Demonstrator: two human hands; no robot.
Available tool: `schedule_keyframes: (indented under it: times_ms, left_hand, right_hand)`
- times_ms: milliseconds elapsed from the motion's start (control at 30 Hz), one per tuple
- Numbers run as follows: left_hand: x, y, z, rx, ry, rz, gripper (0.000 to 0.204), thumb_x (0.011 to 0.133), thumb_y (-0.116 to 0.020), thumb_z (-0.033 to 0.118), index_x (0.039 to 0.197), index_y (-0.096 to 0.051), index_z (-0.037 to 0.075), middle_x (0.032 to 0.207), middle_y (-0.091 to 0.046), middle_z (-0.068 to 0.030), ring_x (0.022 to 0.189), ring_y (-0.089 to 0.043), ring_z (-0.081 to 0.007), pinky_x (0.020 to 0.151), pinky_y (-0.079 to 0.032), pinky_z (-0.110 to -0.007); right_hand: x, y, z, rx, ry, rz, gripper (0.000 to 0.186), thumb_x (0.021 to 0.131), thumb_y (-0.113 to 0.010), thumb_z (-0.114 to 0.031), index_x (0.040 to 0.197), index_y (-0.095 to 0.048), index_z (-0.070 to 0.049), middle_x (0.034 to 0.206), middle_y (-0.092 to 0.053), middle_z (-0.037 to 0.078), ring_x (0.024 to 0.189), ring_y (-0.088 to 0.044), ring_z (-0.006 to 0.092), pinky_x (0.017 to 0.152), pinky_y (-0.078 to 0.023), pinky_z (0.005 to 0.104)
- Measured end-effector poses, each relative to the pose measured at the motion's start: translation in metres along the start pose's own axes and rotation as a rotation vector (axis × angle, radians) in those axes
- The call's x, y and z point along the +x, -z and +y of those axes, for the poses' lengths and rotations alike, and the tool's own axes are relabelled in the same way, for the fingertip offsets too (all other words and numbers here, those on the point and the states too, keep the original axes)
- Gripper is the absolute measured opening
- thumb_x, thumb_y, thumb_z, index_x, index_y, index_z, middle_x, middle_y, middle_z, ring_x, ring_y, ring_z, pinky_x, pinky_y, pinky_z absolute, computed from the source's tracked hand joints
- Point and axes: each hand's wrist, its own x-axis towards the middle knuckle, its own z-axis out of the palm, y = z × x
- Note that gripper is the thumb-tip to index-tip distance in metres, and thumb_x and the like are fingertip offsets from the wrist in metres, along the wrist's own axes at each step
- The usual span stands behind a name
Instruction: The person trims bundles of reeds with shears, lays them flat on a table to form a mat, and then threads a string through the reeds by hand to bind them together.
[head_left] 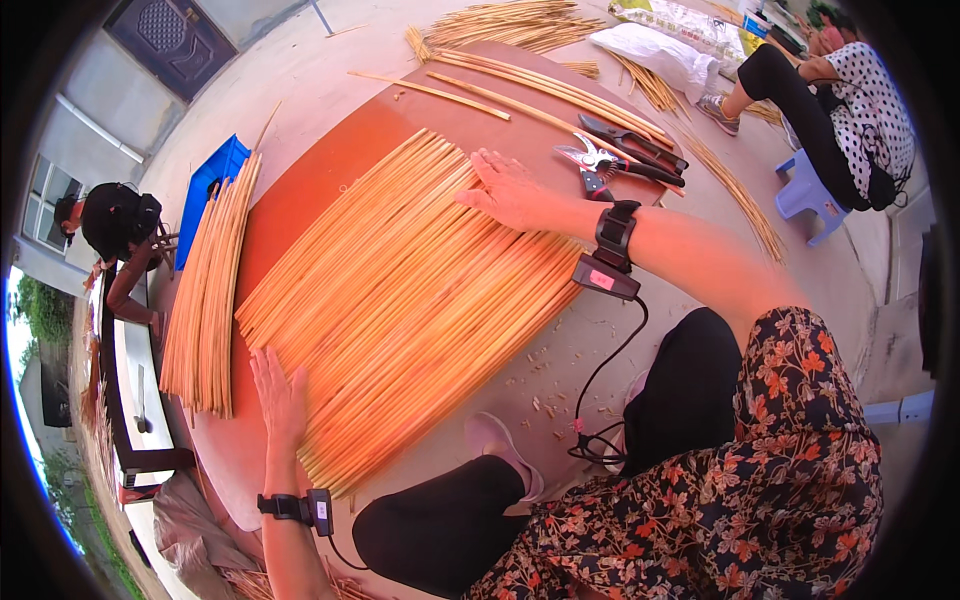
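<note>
A wide layer of thin tan sticks (410, 310) lies side by side on a reddish-brown board in front of me. My left hand (280, 395) rests against the stick ends at the near left, fingers stretched out. At the far right end of the layer, my right hand (510, 190) lies flat with its fingers spread, touching the sticks. Neither hand grips anything. Beyond my right hand are pruning shears (590, 160) with dark handles and a second dark cutting tool (630, 143).
Another stick bundle (210, 290) leans by a blue crate (212, 190) at the left. Loose sticks (560, 85) lie along the board's far edge (480, 55). A person sits on a purple stool (808, 195) at the right; another works at the left. Cut bits litter the floor (550, 385).
</note>
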Motion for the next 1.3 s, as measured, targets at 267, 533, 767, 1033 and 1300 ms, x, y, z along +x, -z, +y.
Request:
schedule_keyframes:
  times_ms: [267,533,767,1033,1300]
  left_hand:
    - [-0.008,0.026,0.014,0.228,-0.042,-0.093,0.073,0.098,-0.049,0.041,0.151,-0.023,-0.001,0.159,-0.015,-0.0245,0.148,-0.012,-0.0374,0.119,-0.011,-0.049]
    - [-0.106,0.069,0.301,-0.566,-0.390,-0.522,0.058,0.090,-0.067,0.024,0.138,-0.046,-0.003,0.139,-0.051,-0.0205,0.127,-0.051,-0.0319,0.103,-0.042,-0.037]
    - [-0.124,-0.041,0.365,-1.965,0.480,-0.800,0.068,0.090,-0.069,0.041,0.134,-0.043,-0.005,0.137,-0.049,-0.0178,0.129,-0.048,-0.0308,0.110,-0.039,-0.043]
    - [-0.113,-0.075,0.359,-2.155,0.642,-0.387,0.072,0.085,-0.072,0.050,0.123,-0.049,-0.006,0.127,-0.054,-0.0161,0.123,-0.052,-0.0285,0.108,-0.042,-0.041]
    - [-0.138,-0.078,0.346,-2.132,0.591,-0.249,0.040,0.092,-0.067,0.032,0.116,-0.058,0.002,0.111,-0.063,-0.0161,0.105,-0.064,-0.0265,0.088,-0.052,-0.037]
  right_hand:
    - [-0.148,0.076,0.042,0.010,0.034,0.280,0.060,0.096,-0.054,-0.038,0.136,-0.041,0.003,0.140,-0.045,0.024,0.133,-0.039,0.0395,0.112,-0.031,0.0452]
    - [-0.186,0.088,0.116,-0.258,-0.046,0.603,0.058,0.092,-0.061,-0.037,0.133,-0.046,0.001,0.134,-0.051,0.020,0.127,-0.046,0.0344,0.106,-0.034,0.0454]
    - [-0.171,0.098,0.130,-0.436,-0.118,0.486,0.024,0.088,-0.057,-0.019,0.109,-0.062,-0.007,0.112,-0.061,0.010,0.109,-0.055,0.0279,0.093,-0.040,0.0403]
    - [-0.148,0.093,0.124,-0.474,-0.206,0.464,0.014,0.086,-0.056,-0.012,0.098,-0.063,-0.009,0.101,-0.060,0.010,0.101,-0.058,0.0272,0.083,-0.048,0.0392]
    - [-0.171,0.098,0.107,-0.351,-0.190,0.432,0.016,0.085,-0.061,-0.009,0.100,-0.055,-0.006,0.100,-0.058,0.014,0.100,-0.059,0.0335,0.081,-0.051,0.0453]
